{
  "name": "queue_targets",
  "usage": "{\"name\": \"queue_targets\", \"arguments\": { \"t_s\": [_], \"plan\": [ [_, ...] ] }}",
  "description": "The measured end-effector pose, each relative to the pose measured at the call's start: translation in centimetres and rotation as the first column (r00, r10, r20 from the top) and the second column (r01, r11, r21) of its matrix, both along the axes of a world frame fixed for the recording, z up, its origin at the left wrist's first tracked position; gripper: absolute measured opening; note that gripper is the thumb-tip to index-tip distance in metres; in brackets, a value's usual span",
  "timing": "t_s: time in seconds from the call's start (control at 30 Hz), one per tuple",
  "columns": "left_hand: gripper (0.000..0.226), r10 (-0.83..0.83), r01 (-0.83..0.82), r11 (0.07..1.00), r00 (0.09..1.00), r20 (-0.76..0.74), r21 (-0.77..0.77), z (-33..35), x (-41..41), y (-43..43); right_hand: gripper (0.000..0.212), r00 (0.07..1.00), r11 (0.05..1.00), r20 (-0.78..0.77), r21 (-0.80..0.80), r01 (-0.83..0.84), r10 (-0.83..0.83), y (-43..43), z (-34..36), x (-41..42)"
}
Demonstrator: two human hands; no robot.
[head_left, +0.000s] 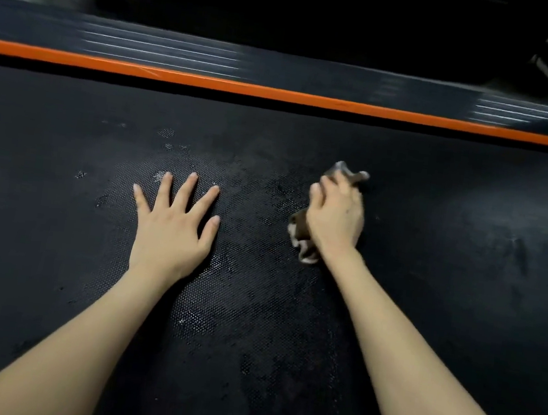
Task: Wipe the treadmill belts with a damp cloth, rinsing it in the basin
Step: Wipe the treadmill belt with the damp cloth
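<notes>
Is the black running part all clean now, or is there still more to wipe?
Not finished. The belt shows damp-looking smears and speckles in the middle, between the arms, so that patch seems wiped already. Right now the right hand presses a bunched cloth onto the belt, while the left hand rests flat, fingers spread. The dull areas far left and right look untouched. No basin is in view, so rinsing can't be judged.

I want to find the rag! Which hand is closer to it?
Right. The right hand is closed on the cloth, pressing it to the belt; the left hand lies flat, apart.
</notes>
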State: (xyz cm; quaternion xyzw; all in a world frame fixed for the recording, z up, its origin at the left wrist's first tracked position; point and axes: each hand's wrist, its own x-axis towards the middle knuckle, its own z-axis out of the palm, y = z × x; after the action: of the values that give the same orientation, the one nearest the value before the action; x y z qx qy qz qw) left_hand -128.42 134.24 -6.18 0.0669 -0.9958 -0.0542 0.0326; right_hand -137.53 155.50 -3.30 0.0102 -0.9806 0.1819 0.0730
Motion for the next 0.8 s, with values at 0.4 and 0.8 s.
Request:
{"name": "queue_targets", "arguments": {
  "t_s": [0.4, 0.8],
  "plan": [
    [0.060, -0.015, 0.015, 1.000, 1.000, 0.002, 0.020, 0.3, 0.1, -0.2, 0.062, 0.902, 0.885, 0.013, 0.188, -0.427, 0.432, -2.3, -0.7, 1.8],
    [0.059, -0.025, 0.026, 0.998, 1.000, -0.013, 0.057, 0.4, 0.2, -0.2, 0.047, 0.877, 0.879, -0.069, 0.057, -0.473, 0.476, -1.8, -0.5, -1.9]
  ]
}}
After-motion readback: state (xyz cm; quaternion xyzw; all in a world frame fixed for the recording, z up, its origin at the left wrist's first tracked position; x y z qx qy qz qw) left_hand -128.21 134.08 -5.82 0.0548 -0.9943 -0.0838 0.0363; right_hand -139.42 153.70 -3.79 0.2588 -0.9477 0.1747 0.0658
